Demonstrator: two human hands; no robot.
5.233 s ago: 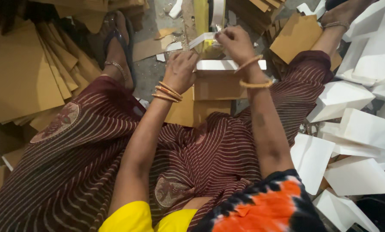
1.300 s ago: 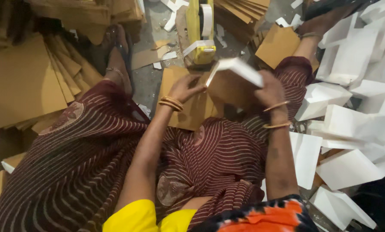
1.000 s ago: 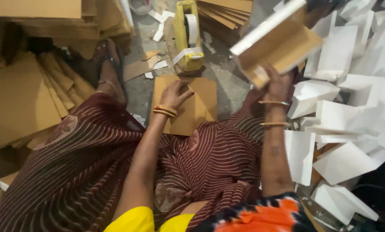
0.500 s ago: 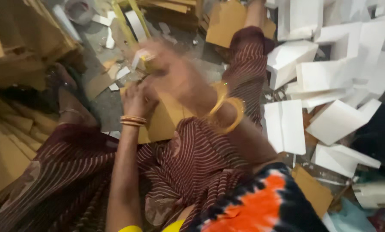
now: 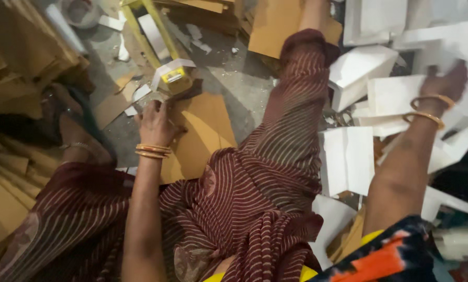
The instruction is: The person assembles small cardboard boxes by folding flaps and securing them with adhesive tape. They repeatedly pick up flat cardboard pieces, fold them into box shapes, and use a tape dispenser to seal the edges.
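Observation:
I sit on the floor with my legs in striped maroon cloth. My left hand (image 5: 154, 122), bangles at the wrist, rests with loose fingers on the edge of a flat brown cardboard sheet (image 5: 200, 133) between my legs, just below a yellow tape dispenser (image 5: 167, 73). My right hand (image 5: 442, 83) reaches far right onto a pile of white folded boxes (image 5: 388, 94); it is blurred and I cannot tell whether it grips one.
Stacks of brown cardboard (image 5: 15, 57) lie at the left and more sheets (image 5: 276, 23) at the top. White folded boxes (image 5: 349, 159) cover the floor on the right. A tape roll (image 5: 80, 11) and paper scraps lie on the grey floor.
My right hand lifted the taped box away to the right, let it go and now lies on the white pile. My left hand dropped onto the cardboard sheet. My view swung right.

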